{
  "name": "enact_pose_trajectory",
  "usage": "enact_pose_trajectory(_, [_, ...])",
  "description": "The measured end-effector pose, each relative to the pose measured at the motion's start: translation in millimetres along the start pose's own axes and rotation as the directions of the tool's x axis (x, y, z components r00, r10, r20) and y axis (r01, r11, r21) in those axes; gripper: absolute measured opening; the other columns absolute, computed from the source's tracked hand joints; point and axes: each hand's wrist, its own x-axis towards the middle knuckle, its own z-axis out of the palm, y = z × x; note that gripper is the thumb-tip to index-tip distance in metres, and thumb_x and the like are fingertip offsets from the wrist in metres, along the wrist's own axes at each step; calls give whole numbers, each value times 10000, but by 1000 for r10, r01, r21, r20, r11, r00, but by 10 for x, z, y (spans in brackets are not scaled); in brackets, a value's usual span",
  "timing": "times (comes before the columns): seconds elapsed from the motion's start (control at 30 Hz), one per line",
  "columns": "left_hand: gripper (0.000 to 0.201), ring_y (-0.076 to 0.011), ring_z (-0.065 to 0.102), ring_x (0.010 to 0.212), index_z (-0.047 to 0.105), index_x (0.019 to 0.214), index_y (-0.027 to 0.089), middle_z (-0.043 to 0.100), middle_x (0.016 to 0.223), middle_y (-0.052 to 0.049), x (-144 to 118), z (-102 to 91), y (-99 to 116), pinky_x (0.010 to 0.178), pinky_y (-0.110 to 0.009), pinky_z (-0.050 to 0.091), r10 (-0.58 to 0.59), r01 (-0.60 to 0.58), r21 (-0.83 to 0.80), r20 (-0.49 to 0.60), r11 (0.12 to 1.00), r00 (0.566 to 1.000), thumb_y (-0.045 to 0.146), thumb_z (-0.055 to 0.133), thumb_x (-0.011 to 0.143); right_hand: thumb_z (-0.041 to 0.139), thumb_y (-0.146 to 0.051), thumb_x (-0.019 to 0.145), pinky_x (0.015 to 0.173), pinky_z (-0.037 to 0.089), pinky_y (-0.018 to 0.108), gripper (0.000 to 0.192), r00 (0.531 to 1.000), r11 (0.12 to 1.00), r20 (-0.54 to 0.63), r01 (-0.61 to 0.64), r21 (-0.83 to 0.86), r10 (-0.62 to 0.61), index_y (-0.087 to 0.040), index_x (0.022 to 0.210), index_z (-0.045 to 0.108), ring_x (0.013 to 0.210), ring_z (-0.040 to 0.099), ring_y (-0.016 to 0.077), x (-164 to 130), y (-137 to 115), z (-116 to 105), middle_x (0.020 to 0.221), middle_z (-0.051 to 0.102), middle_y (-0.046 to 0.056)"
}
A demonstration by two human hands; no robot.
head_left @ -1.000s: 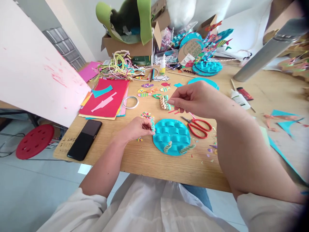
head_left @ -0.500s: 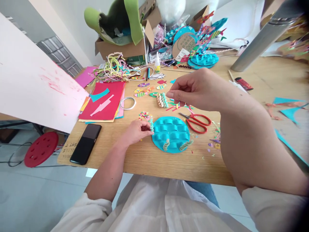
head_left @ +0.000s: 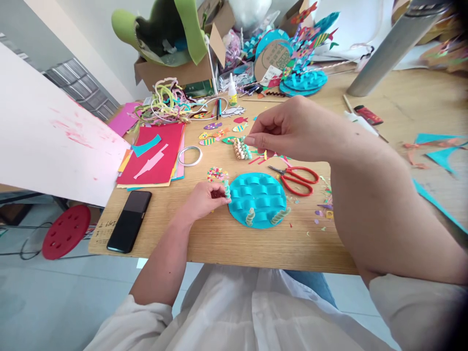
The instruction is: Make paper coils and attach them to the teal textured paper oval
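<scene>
Wood table [head_left: 219, 243] | L hand [head_left: 203, 200] pinches coil at woven teal disc [head_left: 258, 197] | R hand [head_left: 292, 129] fingers pinched, contents unclear

Colours and patterns on the pale wood-grain table [head_left: 226, 243]

Near the front edge lies a turquoise woven paper disc [head_left: 258, 197] with a basket-weave surface, carrying coiled paper springs [head_left: 250, 217] striped in cream and pale green. Just beyond it are red-handled scissors [head_left: 298, 175], and a speckled multicolour confetti round [head_left: 217, 173] sits beside the disc. A stack of cream and teal paper springs [head_left: 241, 148] stands further in, near small striped paper fish [head_left: 219, 131] in yellow, purple and red. Toward the left edge a red paper sheet [head_left: 155, 156] bears a teal and a pink cut-out, and a glossy black phone [head_left: 128, 220] lies at the front left corner. The person's sleeve [head_left: 234, 317] is white.
</scene>
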Motion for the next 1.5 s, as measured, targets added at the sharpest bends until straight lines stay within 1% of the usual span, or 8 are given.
enact_pose_trajectory(0.2, [201,-143,571,669,656,712,157,635,699,-9,7,4,4,638,-268,439,-21,21,2,10,1000,1000,341,737,715,616,-424,855,539,352,272,276,1000,1000,10,5,1,-5,-179,749,685,561,520,126,-6,9,12,550,578,-4])
enact_pose_trajectory(0.37, [202,-143,571,669,641,713,159,627,696,-4,15,2,-22,655,-275,449,-13,13,11,17,1000,1000,341,729,725,597,-477,857,532,353,285,302,999,1000,43,-20,10,19,-201,773,687,572,536,142,-16,-11,0,573,610,6])
enact_pose_trajectory(0.5, [202,-137,561,652,634,715,161,611,679,5,14,7,-15,640,-268,442,-6,6,7,7,1000,1000,338,731,723,586,-456,866,549,348,290,292,998,999,54,-32,-21,33,-205,747,676,592,545,144,-19,-33,-4,592,622,4])
enact_pose_trajectory(0.77, [186,-138,553,647,631,704,161,603,667,4,7,18,6,625,-266,434,-3,5,79,-26,997,1000,325,713,734,586,-405,870,593,363,279,271,998,999,53,-12,-45,14,-197,723,682,610,561,134,9,-22,52,578,589,-15])
enact_pose_trajectory(0.97, [169,-141,555,659,620,680,170,609,677,5,7,33,8,621,-264,435,18,-12,102,-57,995,998,305,710,728,603,-391,860,608,395,279,227,991,999,132,28,-30,-24,-202,776,696,645,578,161,26,-14,101,578,616,5])
enact_pose_trajectory(1.2, [166,-134,535,638,635,695,173,604,667,8,17,27,-20,597,-256,412,39,-35,130,-31,991,999,320,699,739,577,-337,867,569,366,276,207,981,992,184,83,-94,-65,-206,761,699,573,558,127,16,-20,122,666,676,11])
enact_pose_trajectory(1.37, [147,-142,547,657,637,705,173,610,671,4,19,30,2,618,-260,421,30,-27,97,-31,995,999,305,696,731,579,-287,856,564,363,278,164,956,986,280,127,-112,-91,-198,817,712,616,583,137,30,-72,154,745,707,24])
enact_pose_trajectory(1.5, [147,-129,518,615,640,687,169,604,646,12,18,27,32,591,-254,395,22,-18,128,-31,992,999,298,696,729,601,-238,845,579,384,289,128,934,985,350,124,-120,-75,-212,840,726,651,616,164,30,-133,179,772,726,31])
